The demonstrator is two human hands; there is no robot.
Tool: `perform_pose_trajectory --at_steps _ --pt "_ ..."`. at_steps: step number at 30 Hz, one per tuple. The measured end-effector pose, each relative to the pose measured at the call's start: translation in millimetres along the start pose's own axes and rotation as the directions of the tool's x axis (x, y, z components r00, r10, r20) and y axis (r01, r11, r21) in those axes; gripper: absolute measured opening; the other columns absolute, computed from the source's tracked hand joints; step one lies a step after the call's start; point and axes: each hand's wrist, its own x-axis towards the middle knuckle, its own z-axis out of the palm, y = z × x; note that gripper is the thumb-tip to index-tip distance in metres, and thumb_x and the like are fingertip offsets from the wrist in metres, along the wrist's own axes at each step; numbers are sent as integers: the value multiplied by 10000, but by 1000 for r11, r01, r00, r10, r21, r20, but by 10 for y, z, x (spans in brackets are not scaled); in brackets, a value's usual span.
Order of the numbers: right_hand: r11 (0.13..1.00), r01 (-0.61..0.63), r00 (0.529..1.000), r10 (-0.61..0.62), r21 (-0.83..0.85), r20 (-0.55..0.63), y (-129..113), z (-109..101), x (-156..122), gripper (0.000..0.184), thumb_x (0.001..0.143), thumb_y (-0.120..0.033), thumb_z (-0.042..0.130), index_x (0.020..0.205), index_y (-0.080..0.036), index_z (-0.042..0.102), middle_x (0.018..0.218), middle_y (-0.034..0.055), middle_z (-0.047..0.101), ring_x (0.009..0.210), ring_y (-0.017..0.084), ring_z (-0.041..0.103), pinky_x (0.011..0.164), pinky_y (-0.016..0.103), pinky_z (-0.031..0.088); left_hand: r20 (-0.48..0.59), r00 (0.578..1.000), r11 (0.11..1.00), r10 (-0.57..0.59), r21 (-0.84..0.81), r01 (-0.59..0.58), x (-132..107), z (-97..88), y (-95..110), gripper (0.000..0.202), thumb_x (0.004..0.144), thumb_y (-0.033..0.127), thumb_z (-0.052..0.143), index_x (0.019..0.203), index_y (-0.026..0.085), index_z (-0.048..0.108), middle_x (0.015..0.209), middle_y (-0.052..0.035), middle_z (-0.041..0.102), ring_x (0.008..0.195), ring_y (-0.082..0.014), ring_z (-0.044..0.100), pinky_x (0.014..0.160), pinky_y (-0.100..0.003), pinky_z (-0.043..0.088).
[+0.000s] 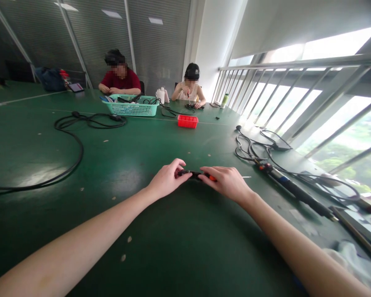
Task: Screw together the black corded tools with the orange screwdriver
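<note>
Both of my hands meet over the middle of the green table. My left hand [167,178] is closed, thumb and fingers pinching one end of a small dark part [195,175] whose exact kind I cannot make out. At the other end, my right hand [227,181] curls its fingers against the same part. An orange-handled screwdriver [212,178] is tucked in the right hand. Its thin metal shaft sticks out beyond the knuckles to the right. The palms hide much of both objects.
A red bin [187,121] and a teal basket [132,109] of tools and cables stand ahead. Black cable [80,144] loops at left. A corded black pen-like tool [292,189] lies at right, near a railing [297,66]. Two people [120,78] sit across the table [142,140].
</note>
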Motion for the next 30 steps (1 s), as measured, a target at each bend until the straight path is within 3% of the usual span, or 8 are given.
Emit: perform_pose_trajectory --at_steps 5,10,12,15,20,24,27,30 --pt "1000 -1 999 2 -22 50 92 41 -40 577 995 -645 509 1398 -241 597 1118 84 768 932 248 735 693 324 518 -80 989 992 -126 21 128 46 -1 -58 314 1034 510 495 1011 222 619 766 -3 685 657 -186 625 609 -294 402" --pt "999 37 996 -40 34 80 70 2 -35 487 1030 -552 484 1404 -257 587 1121 66 759 926 222 724 725 317 524 -143 967 978 -209 -11 210 29 -42 -4 437 1058 588 398 933 222 601 782 -10 701 676 -192 638 634 -297 401" --pt "999 -15 998 12 40 58 123 -53 -39 484 1022 -566 487 1389 -270 599 1151 57 758 927 219 725 724 312 520 -139 964 974 -227 -7 228 19 -57 9 513 1073 611 317 884 222 592 747 -10 684 660 -192 631 641 -300 406" --pt "978 -204 977 206 -34 51 352 -131 -89 462 976 -600 529 1294 -293 665 1145 46 768 891 235 725 672 314 495 -125 969 976 -212 16 216 17 -56 -7 542 1082 602 276 897 220 613 764 -18 682 677 -193 632 667 -304 430" --pt "812 -532 821 564 -241 90 1007 -161 -297 553 879 -717 546 1160 -281 735 984 70 778 840 281 702 607 318 420 -41 996 977 -80 197 87 22 -20 -68 388 1017 522 514 1159 191 659 935 -63 669 849 -228 641 790 -337 504" --pt "724 -651 723 683 -229 107 1482 -197 -509 648 812 -794 562 1127 -261 752 1000 95 765 895 303 683 635 332 436 79 996 951 34 303 -56 1 -25 -97 493 1020 484 515 1429 221 595 1113 -102 604 1109 -298 587 1001 -466 501" --pt "676 -713 672 734 -185 92 1719 -276 -651 707 782 -838 561 1117 -247 757 1012 115 759 897 302 669 667 346 461 106 993 950 58 301 -88 -8 -31 -122 456 1036 496 488 1385 249 647 1138 -105 581 1125 -309 569 1026 -507 502" --pt "547 -820 560 827 -169 -39 1868 -365 -767 668 850 -791 497 1098 -231 764 1030 147 749 914 313 662 680 368 471 92 994 954 65 285 -89 -7 -28 -134 413 1043 494 482 1292 240 691 1151 -107 589 1136 -309 564 1014 -505 511"
